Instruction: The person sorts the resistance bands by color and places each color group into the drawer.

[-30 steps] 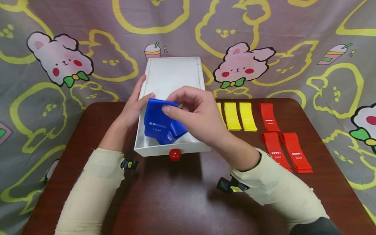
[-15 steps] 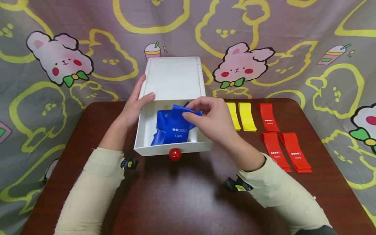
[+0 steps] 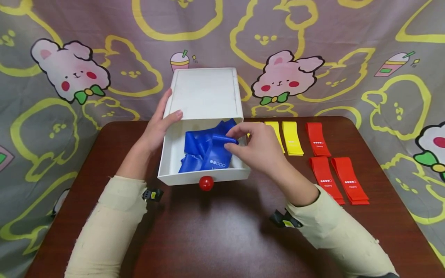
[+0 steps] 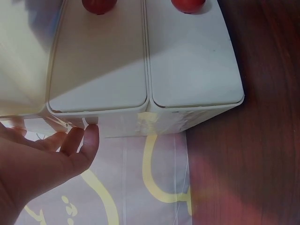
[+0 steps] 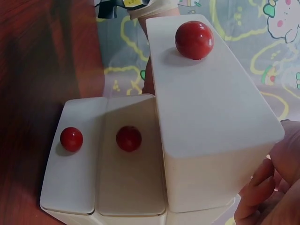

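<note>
A white drawer cabinet [image 3: 206, 92] lies at the back middle of the brown table, with one drawer [image 3: 167, 154] pulled out toward me, red knob [image 3: 206, 183] on its front. Several blue bands [image 3: 199, 148] lie crumpled inside it. My right hand [image 3: 232, 141] reaches in from the right and pinches a fold of the top blue band. My left hand [image 3: 158, 127] rests flat against the cabinet's left side, thumb on the edge. In the left wrist view the left hand's fingers [image 4: 89, 138] touch the cabinet's [image 4: 187, 70] rim. The right wrist view shows the pulled-out drawer's front [image 5: 206, 117].
Yellow bands [image 3: 292, 138] lie in a row right of the cabinet. Red bands [image 3: 316, 139] lie further right, two more [image 3: 347, 179] nearer me. Two shut drawers with red knobs [image 5: 71, 139] sit beside the pulled-out one. A cartoon-print cloth [image 3: 347, 38] hangs behind.
My right hand has carried the blue band down and back into the drawer, where it now lies lower among the others. The left hand has stayed on the cabinet.
</note>
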Motion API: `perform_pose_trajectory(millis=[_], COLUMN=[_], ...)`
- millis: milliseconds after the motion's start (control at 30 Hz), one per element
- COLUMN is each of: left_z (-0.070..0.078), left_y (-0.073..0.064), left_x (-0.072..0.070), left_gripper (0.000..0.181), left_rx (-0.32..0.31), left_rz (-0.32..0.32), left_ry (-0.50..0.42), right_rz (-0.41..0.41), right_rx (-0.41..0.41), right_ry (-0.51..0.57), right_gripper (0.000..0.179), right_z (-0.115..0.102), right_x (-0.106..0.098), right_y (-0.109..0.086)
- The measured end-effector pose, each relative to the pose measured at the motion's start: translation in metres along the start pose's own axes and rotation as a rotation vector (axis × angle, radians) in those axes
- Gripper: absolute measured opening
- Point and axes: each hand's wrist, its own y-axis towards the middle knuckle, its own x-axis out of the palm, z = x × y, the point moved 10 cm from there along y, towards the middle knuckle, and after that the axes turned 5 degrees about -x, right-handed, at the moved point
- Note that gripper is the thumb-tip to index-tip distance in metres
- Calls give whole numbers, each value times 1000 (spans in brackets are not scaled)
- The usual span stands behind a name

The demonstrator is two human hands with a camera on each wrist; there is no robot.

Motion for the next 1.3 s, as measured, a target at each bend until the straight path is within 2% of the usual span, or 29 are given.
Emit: perform_pose_trajectory(millis=[133, 300, 467, 600, 700, 967, 1133, 1300], left_z=[0, 0, 2, 3, 4, 9, 5, 4], left_y=[1, 0, -1, -4, -5, -4, -3, -3], left_x=[0, 0, 0, -2, -2, -1, -3, -3], left_gripper=[78, 77, 78, 78, 78, 77, 76, 76], left_rx=[-1, -1, -4, -15, -16, 4, -20, -30], left_rz=[-1, -7, -11, -12, -12, -14, -12, -29], left_ry=[-2, -8, -9, -1, 0, 22, 26, 12], right_rz=[25, 134, 273, 334, 336, 349, 343, 332], right_rx=[-7, -37, -138, -234, -278, -310, -377, -427], right_ry=[-26, -5, 102, 226, 284, 335, 383, 371], right_gripper=[23, 17, 12, 14, 17, 21, 24, 23], right_z=[1, 0, -8, -15, -21, -31, -40, -46], right_x=[-5, -19, -35, -39, -37, -23, -8, 8], right_y=[-5, -17, -40, -62, -75, -100, -109, -112])
